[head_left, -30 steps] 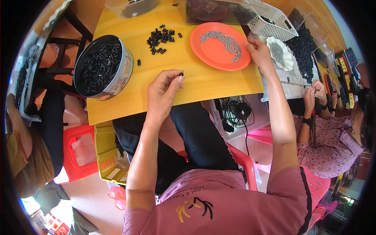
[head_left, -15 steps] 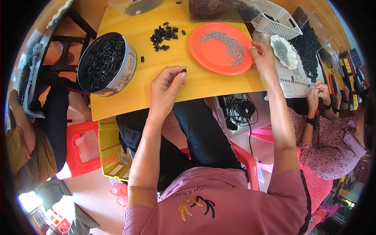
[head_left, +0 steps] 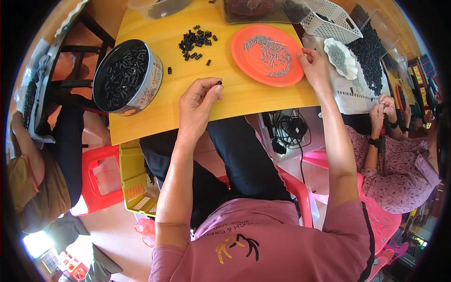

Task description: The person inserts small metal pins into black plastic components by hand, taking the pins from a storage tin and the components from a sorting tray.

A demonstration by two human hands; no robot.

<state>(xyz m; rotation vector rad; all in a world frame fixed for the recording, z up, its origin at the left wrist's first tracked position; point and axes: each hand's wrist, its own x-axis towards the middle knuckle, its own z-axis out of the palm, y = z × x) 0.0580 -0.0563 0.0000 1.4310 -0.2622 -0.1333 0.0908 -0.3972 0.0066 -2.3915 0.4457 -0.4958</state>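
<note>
My left hand point(head_left: 197, 103) is closed over the near part of the table, thumb and forefinger pinching a small black plastic piece point(head_left: 219, 82). At the right, my right hand point(head_left: 315, 69) grips the rim of a round orange plate point(head_left: 242, 60) between thumb and fingers. Small grey metal pins or screws point(head_left: 276, 56) lie spread over the plate; they are too small to tell which. Beyond my left hand is a loose heap of small black pieces point(head_left: 190, 41). Two single pieces lie apart from it, one of them a black piece point(head_left: 169, 70) near the round tub.
A round tub point(head_left: 151, 77) full of black pieces stands left on the yellow table point(head_left: 141, 127). A clear bin point(head_left: 263, 14) and a white basket point(head_left: 329, 28) are at the back. Right: a scalloped white dish point(head_left: 350, 70) and a co-worker's hands point(head_left: 383, 110).
The orange plate has shifted slightly, and the metal bits on it have spread from a curved band into a wider patch. My left hand stays nearly still with the black piece.
</note>
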